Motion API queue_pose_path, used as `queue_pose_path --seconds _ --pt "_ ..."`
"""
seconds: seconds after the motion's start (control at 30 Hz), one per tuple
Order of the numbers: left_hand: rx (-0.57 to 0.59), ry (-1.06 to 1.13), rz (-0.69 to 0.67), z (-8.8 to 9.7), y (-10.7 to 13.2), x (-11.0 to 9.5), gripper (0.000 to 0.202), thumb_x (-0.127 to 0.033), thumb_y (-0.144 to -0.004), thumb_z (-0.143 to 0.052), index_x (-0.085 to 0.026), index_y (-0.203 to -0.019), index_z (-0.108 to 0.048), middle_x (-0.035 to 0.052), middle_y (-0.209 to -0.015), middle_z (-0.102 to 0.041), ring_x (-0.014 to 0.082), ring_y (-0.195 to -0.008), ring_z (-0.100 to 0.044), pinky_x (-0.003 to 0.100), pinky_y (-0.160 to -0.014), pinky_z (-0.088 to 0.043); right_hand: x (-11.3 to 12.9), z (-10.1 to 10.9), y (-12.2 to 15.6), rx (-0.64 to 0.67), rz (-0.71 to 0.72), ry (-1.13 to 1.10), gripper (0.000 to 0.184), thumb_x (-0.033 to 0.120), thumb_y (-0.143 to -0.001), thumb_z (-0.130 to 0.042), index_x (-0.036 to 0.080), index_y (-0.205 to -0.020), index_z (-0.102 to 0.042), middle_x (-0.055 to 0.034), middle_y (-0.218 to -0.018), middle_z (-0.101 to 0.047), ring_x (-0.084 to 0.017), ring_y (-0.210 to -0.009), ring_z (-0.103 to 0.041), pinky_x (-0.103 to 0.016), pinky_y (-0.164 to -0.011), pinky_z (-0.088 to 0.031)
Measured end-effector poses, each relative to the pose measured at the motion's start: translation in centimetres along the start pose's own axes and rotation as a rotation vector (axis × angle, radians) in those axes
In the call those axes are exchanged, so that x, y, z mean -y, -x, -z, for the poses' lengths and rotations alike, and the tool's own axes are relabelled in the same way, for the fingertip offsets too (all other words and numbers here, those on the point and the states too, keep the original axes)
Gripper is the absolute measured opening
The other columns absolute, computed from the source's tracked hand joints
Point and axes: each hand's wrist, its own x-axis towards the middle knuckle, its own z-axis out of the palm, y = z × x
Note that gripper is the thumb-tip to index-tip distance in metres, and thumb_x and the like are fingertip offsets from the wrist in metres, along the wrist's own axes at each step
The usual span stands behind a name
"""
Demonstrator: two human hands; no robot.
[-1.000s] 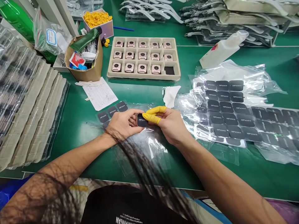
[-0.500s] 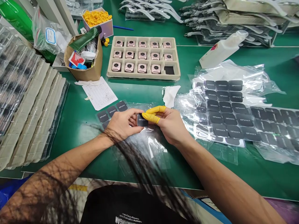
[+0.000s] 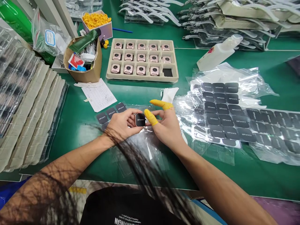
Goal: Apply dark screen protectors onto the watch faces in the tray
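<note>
Between its thumb and fingers, my left hand (image 3: 120,126) grips a smartwatch case (image 3: 140,120) by the edges. The case's face is up and carries a black film with white lettering. My right hand (image 3: 167,125) is at the case's right side, with yellow finger cots on thumb and forefinger. Those two digits are spread apart, the thumb tip close to the case's corner; whether its other fingers touch the case I cannot tell. Beneath the hands lies a clear plastic sheet (image 3: 150,150). Black lettered films (image 3: 111,112) show just beyond my left hand.
A beige tray (image 3: 142,77) with several pink watch cases stands behind. Sheets of black films (image 3: 222,108) and a white bottle (image 3: 217,53) are on the right. Stacked trays (image 3: 28,118) line the left, near a cardboard box (image 3: 85,70) and a paper slip (image 3: 100,95).
My right thumb and forefinger have come off the film and spread apart, uncovering the watch face. My left hand keeps its hold. The view has shifted slightly.
</note>
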Motion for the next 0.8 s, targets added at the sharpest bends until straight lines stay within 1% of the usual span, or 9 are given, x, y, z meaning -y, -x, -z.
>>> queue_pose_path --seconds 0.07,0.2,0.27,0.37,0.5,0.57,0.63,0.7,0.8 --pt "-0.004 0.04 0.027 0.1 0.0 -0.1 0.046 -0.024 -0.072 -0.09 -0.023 -0.116 -0.074 -0.0021 -0.083 -0.071 0.0165 -0.075 -0.066 0.035 -0.081 -0.06 0.0 0.6 0.1 -0.021 0.152 0.13 0.049 0.057 -0.101 -0.062 0.038 -0.147 -0.064 -0.0138 -0.155 -0.048 -0.03 -0.115 -0.072 -0.052 -0.087 -0.071" --pt "-0.005 0.154 0.076 0.2 -0.1 -0.3 0.05 -0.02 -0.067 -0.091 -0.023 -0.114 -0.073 -0.0034 -0.082 -0.069 0.0152 -0.076 -0.065 0.034 -0.082 -0.058 -0.6 1.6 -0.2 0.252 0.582 0.48 0.052 0.057 -0.099 -0.068 0.055 -0.15 -0.06 -0.0056 -0.172 -0.034 -0.043 -0.154 -0.043 -0.072 -0.122 -0.046" --pt "-0.023 0.189 0.088 0.2 -0.2 -0.4 0.054 -0.019 -0.065 -0.093 -0.023 -0.115 -0.072 -0.0035 -0.082 -0.07 0.015 -0.077 -0.066 0.034 -0.083 -0.059 -1.0 1.9 -0.4 0.261 0.609 0.62 0.053 0.057 -0.102 -0.063 0.053 -0.154 -0.057 -0.0077 -0.177 -0.03 -0.046 -0.158 -0.036 -0.077 -0.123 -0.038" --pt "-0.047 0.236 0.103 0.2 -0.2 -0.5 0.06 -0.02 -0.063 -0.098 -0.022 -0.116 -0.07 -0.0023 -0.087 -0.073 0.015 -0.079 -0.069 0.033 -0.083 -0.06 -1.4 1.9 -0.6 0.124 0.545 0.698 0.057 0.054 -0.107 -0.053 0.045 -0.163 -0.049 -0.0137 -0.18 -0.023 -0.05 -0.158 -0.031 -0.08 -0.118 -0.037" --pt "-0.071 0.263 0.076 0.1 -0.5 -0.2 0.058 -0.018 -0.062 -0.094 -0.019 -0.116 -0.073 -0.0026 -0.083 -0.071 0.0133 -0.074 -0.066 0.03 -0.077 -0.059 -1.2 1.6 -0.9 0.199 0.626 0.657 0.052 0.059 -0.105 -0.055 0.051 -0.157 -0.055 -0.0071 -0.18 -0.03 -0.048 -0.16 -0.029 -0.077 -0.12 -0.036" --pt "-0.092 0.27 0.047 0.0 -0.7 0.2 0.06 -0.02 -0.061 -0.095 -0.017 -0.117 -0.073 -0.002 -0.082 -0.07 0.0131 -0.072 -0.065 0.029 -0.075 -0.059 -1.1 1.3 -1.1 0.09 0.516 0.597 0.049 0.058 -0.105 -0.055 0.049 -0.153 -0.061 -0.0088 -0.174 -0.04 -0.048 -0.157 -0.034 -0.076 -0.118 -0.037" --pt "-0.107 0.241 -0.015 -0.1 -0.7 0.5 0.059 -0.024 -0.064 -0.095 -0.017 -0.119 -0.074 -0.0001 -0.086 -0.072 0.0135 -0.072 -0.066 0.029 -0.074 -0.059 -0.9 0.8 -1.0 -0.015 0.33 0.385 0.053 0.059 -0.103 -0.059 0.042 -0.153 -0.062 -0.0131 -0.158 -0.056 -0.042 -0.14 -0.052 -0.069 -0.112 -0.047" --pt "-0.11 0.128 -0.129 -0.2 -0.3 0.7 0.051 -0.023 -0.069 -0.092 -0.02 -0.117 -0.077 0.0007 -0.091 -0.072 0.0122 -0.069 -0.065 0.029 -0.071 -0.059 -0.5 0.2 -0.6 0.053 0.148 0.027 0.06 0.061 -0.098 -0.068 0.038 -0.152 -0.061 -0.01 -0.127 -0.071 -0.031 -0.109 -0.066 -0.054 -0.097 -0.058" --pt "-0.152 -0.118 -0.271 0.1 0.5 0.5 0.051 -0.024 -0.072 -0.092 -0.025 -0.122 -0.078 -0.0003 -0.099 -0.068 0.0083 -0.06 -0.058 0.028 -0.065 -0.058 0.5 0.2 -1.1 0.199 -0.082 -0.398 0.053 0.06 -0.088 -0.081 0.034 -0.133 -0.071 0.0004 -0.089 -0.069 -0.021 -0.08 -0.066 -0.038 -0.075 -0.059"
